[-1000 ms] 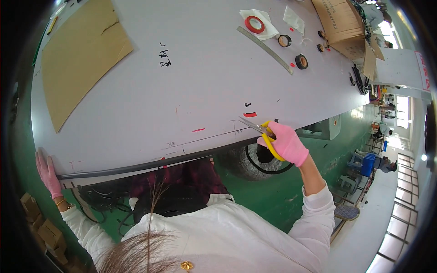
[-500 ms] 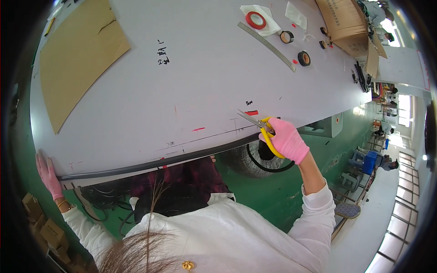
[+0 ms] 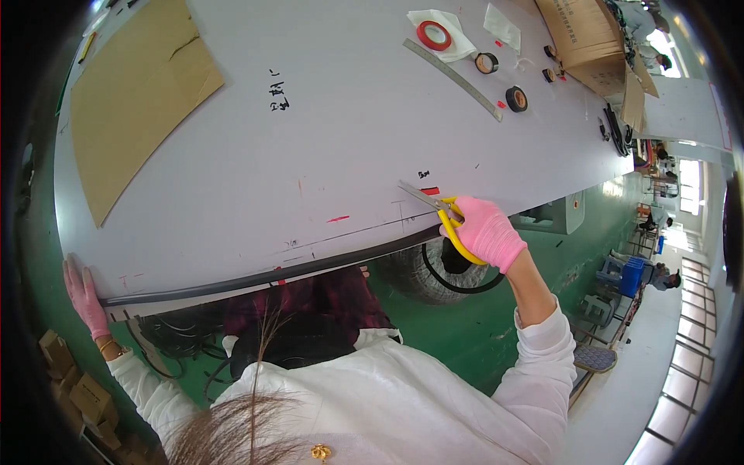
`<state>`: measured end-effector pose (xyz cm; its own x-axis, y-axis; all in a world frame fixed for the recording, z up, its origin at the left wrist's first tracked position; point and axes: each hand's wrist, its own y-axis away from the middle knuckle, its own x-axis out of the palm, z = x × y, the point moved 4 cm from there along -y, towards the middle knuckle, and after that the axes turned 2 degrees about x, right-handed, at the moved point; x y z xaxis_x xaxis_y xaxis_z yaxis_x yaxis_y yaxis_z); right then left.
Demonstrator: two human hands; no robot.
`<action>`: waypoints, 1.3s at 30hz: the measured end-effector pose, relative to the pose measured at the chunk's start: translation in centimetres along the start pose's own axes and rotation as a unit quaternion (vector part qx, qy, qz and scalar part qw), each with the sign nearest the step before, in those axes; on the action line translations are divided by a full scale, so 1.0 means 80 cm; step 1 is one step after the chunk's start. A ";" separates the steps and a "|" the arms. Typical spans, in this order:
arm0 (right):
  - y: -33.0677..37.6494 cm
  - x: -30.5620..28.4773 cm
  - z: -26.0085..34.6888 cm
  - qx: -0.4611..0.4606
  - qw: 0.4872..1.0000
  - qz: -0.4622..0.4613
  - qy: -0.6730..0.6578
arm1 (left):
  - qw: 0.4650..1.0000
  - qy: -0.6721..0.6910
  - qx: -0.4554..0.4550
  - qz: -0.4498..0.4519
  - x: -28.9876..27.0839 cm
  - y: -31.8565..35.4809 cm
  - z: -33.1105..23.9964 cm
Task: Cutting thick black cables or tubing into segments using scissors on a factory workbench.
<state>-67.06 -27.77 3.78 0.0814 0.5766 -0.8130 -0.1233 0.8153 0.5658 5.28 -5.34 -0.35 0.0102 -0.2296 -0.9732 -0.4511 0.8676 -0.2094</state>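
Observation:
A long black hose (image 3: 333, 264) lies along the near edge of the grey-white table, and its right part hangs over the edge in a loop. My left hand (image 3: 85, 301), in a pink glove, rests flat with fingers stretched at the hose's left end. In my pink-gloved right hand (image 3: 490, 232) I hold yellow-handled scissors (image 3: 423, 194). Their blades point left and away over the tabletop, beside a short red mark. The right hand is at the table edge near the hose's right part; whether it also grips the hose is hidden.
A brown cardboard sheet (image 3: 139, 101) covers the far left. At the far right lie a steel ruler (image 3: 457, 81), a red tape roll (image 3: 434, 36), black tape rolls (image 3: 516, 98) and a cardboard box (image 3: 585, 39). Below the edge stands a coil (image 3: 422, 275). Other people work at the right.
The scissors have shifted very slightly to the left and up. My left hand and the hose stay nearly where they were.

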 end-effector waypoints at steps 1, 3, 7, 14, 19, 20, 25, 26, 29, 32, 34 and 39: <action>-0.001 0.001 -0.002 0.002 1.000 -0.002 0.013 | 1.000 0.002 -0.002 -0.002 -0.001 0.000 -0.002; -0.001 0.002 -0.003 -0.005 1.000 -0.009 0.027 | 1.000 -0.019 0.007 -0.005 -0.001 -0.003 0.007; -0.004 0.001 -0.001 -0.003 1.000 -0.010 0.017 | 0.993 -0.113 -0.033 -0.016 -0.001 -0.001 -0.002; 0.002 -0.009 0.003 -0.003 1.000 -0.007 0.019 | 0.914 0.116 0.324 0.217 -0.016 0.095 -0.573; 0.006 -0.009 0.008 -0.009 1.000 0.006 -0.007 | 0.874 0.293 0.361 0.138 -0.015 0.125 -0.707; 0.006 -0.008 0.006 -0.010 1.000 0.003 -0.008 | 0.881 0.290 0.338 0.159 -0.011 0.121 -0.721; 0.007 -0.002 -0.005 -0.021 0.996 -0.060 -0.067 | 0.909 0.217 0.282 0.219 -0.006 0.116 -0.756; 0.007 -0.002 -0.005 -0.024 0.995 -0.062 -0.070 | 0.914 0.212 0.272 0.212 -0.005 0.117 -0.757; 0.005 0.000 -0.008 -0.024 0.996 -0.049 -0.066 | 0.918 0.195 0.259 0.228 -0.008 0.114 -0.763; 0.007 0.000 -0.010 -0.031 0.995 -0.068 -0.064 | 0.916 0.180 0.251 0.254 -0.015 0.110 -0.768; 0.011 -0.001 -0.010 -0.034 0.993 -0.074 -0.087 | 0.917 0.176 0.251 0.254 -0.018 0.107 -0.771; 0.032 0.014 -0.018 -0.140 0.958 -0.172 -0.181 | 0.926 0.200 0.234 0.219 -0.008 0.112 -0.766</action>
<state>-68.73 -25.13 4.14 0.4969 0.2992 -0.8146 -0.2834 0.9432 0.1735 -53.45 -24.46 4.21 -0.4565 0.1247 -0.8809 0.1034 0.9909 0.0867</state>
